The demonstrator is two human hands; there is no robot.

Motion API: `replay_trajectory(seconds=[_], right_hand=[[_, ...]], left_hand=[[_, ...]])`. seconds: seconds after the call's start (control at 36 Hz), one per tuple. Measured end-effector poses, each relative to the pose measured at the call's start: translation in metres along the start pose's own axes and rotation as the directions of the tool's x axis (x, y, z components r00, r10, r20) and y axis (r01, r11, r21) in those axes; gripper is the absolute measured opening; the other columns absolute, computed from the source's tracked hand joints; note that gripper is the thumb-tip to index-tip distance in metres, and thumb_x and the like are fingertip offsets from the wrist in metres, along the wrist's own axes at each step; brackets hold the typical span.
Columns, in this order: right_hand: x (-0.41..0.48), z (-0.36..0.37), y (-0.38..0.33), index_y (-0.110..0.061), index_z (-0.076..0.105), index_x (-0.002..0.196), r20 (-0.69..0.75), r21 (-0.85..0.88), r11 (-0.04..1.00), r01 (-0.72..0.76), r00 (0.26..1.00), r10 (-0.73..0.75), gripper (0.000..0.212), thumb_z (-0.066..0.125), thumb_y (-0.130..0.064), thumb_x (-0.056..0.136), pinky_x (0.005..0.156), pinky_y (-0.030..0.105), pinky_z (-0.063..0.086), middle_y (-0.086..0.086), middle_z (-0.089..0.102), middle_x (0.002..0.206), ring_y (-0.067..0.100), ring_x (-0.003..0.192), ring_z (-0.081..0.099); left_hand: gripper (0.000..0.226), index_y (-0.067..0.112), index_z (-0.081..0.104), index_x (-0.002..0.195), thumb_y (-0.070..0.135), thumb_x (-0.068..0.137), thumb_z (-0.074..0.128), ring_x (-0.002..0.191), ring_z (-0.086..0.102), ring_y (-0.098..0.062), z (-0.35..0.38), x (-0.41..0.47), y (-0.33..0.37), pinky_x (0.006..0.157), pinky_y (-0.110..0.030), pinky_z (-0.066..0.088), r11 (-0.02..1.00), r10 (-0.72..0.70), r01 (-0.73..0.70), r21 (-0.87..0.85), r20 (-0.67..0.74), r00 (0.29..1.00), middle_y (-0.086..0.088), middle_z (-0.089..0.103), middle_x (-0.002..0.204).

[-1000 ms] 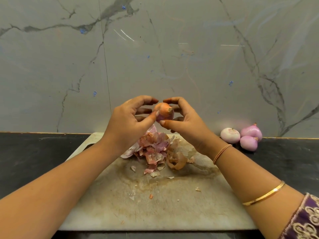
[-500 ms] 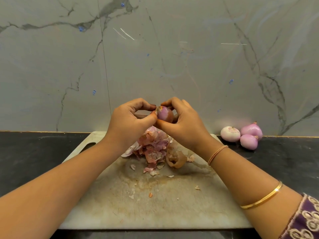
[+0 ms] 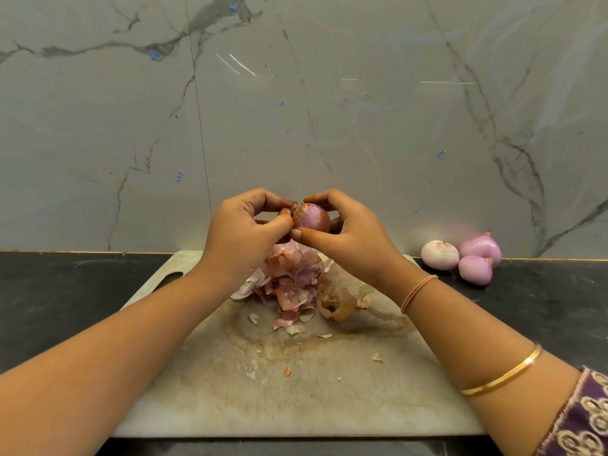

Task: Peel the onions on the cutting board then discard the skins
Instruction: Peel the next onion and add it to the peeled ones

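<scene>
onion (image 3: 312, 218) gripped between left hand (image 3: 243, 235), right hand (image 3: 348, 236), above skins (image 3: 289, 279), cutting board (image 3: 329, 399).

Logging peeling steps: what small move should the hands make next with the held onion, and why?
Likely the left hand, pinching the onion at its tip, should pull the remaining brown skin away while the right hand grips it: pink flesh shows, but brown skin covers part.

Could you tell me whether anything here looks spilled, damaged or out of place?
Nothing damaged. Loose skins are heaped on the cutting board, with small scraps scattered nearer; the board is stained brown. Three peeled onions sit off it on the counter.
</scene>
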State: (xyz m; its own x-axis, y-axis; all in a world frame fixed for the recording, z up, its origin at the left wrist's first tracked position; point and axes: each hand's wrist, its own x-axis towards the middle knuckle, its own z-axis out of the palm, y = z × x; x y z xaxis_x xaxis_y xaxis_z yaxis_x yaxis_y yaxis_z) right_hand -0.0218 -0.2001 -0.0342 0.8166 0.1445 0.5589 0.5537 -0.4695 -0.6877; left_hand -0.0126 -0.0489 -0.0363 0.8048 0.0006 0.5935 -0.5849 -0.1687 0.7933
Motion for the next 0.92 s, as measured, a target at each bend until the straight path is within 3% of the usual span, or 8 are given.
replay_trajectory(seconds=[0.08, 0.19, 0.28, 0.36, 0.56, 0.75, 0.92], right_hand=[[0.0000, 0.0002, -0.0002, -0.022, 0.055, 0.114, 0.019, 0.051, 0.998, -0.025, 1.000, 0.024, 0.038, 0.076, -0.024, 0.082, 0.081, 0.026, 0.057, 0.000, 0.059, 0.114, 0.020, 0.096, 0.063], [0.0005, 0.0002, 0.0010, -0.022, 0.055, 0.113, 0.013, 0.066, 0.997, -0.038, 0.999, 0.038, 0.037, 0.075, -0.025, 0.083, 0.083, 0.029, 0.057, 0.000, 0.059, 0.112, 0.020, 0.097, 0.063], [0.0008, 0.0010, 0.0021, -0.018, 0.056, 0.116, 0.010, 0.060, 0.998, -0.035, 0.999, 0.035, 0.038, 0.075, -0.025, 0.084, 0.084, 0.032, 0.057, 0.003, 0.060, 0.113, 0.021, 0.099, 0.063], [0.0007, 0.0010, 0.0019, -0.017, 0.056, 0.117, 0.011, 0.050, 0.998, -0.031, 0.999, 0.030, 0.038, 0.074, -0.026, 0.084, 0.084, 0.033, 0.057, 0.004, 0.060, 0.114, 0.021, 0.099, 0.063], [-0.0005, -0.0021, -0.0001, -0.017, 0.054, 0.126, 0.089, 0.127, 0.988, -0.083, 0.993, 0.072, 0.044, 0.072, -0.019, 0.086, 0.085, 0.029, 0.057, -0.003, 0.058, 0.115, 0.022, 0.100, 0.063], [-0.0009, -0.0037, 0.0008, -0.019, 0.047, 0.131, 0.179, 0.271, 0.949, -0.158, 0.978, 0.112, 0.045, 0.061, -0.004, 0.091, 0.070, 0.019, 0.055, -0.005, 0.051, 0.116, 0.016, 0.092, 0.063], [0.0001, -0.0030, 0.0019, -0.021, 0.048, 0.127, 0.169, 0.318, 0.932, -0.173, 0.978, 0.123, 0.036, 0.060, -0.013, 0.094, 0.066, 0.010, 0.047, -0.009, 0.054, 0.106, 0.007, 0.087, 0.058]], left_hand=[[0.020, 0.022, 0.067, 0.079, 0.005, 0.087, 0.063, 0.067, 0.070, -0.012, -0.0009, 0.0007, -0.0010, 0.061, -0.023, 0.058, 1.000, 0.017, -0.017, 0.018, -0.002, 1.000, 0.007, 0.069, 0.077], [0.018, 0.021, 0.067, 0.081, 0.007, 0.091, 0.060, 0.071, 0.070, -0.017, 0.0008, 0.0001, -0.0001, 0.066, -0.031, 0.060, 0.999, -0.028, 0.028, -0.039, -0.003, 1.000, 0.003, 0.069, 0.078], [0.003, 0.022, 0.068, 0.087, 0.019, 0.086, 0.068, 0.076, 0.071, -0.020, 0.0013, -0.0006, 0.0002, 0.070, -0.036, 0.060, 0.999, -0.028, 0.029, -0.033, 0.022, 0.999, 0.003, 0.070, 0.088], [0.007, 0.025, 0.068, 0.086, 0.022, 0.082, 0.072, 0.072, 0.071, -0.017, 0.0007, -0.0005, -0.0007, 0.069, -0.037, 0.060, 1.000, -0.015, 0.015, 0.004, 0.046, 0.999, 0.008, 0.070, 0.089], [0.011, 0.021, 0.066, 0.081, 0.012, 0.088, 0.065, 0.070, 0.071, -0.016, -0.0027, 0.0044, -0.0020, 0.060, -0.031, 0.059, 0.999, -0.031, 0.032, -0.011, 0.022, 0.999, 0.001, 0.070, 0.085], [0.011, 0.020, 0.060, 0.082, 0.013, 0.091, 0.061, 0.067, 0.069, -0.006, -0.0044, 0.0066, -0.0073, 0.052, -0.024, 0.056, 0.993, 0.011, -0.012, 0.115, 0.002, 1.000, 0.000, 0.067, 0.087], [0.014, 0.023, 0.058, 0.082, 0.012, 0.091, 0.059, 0.068, 0.070, -0.009, -0.0027, 0.0035, -0.0062, 0.054, -0.023, 0.056, 0.992, 0.056, -0.063, 0.113, 0.060, 0.997, 0.001, 0.067, 0.084]])
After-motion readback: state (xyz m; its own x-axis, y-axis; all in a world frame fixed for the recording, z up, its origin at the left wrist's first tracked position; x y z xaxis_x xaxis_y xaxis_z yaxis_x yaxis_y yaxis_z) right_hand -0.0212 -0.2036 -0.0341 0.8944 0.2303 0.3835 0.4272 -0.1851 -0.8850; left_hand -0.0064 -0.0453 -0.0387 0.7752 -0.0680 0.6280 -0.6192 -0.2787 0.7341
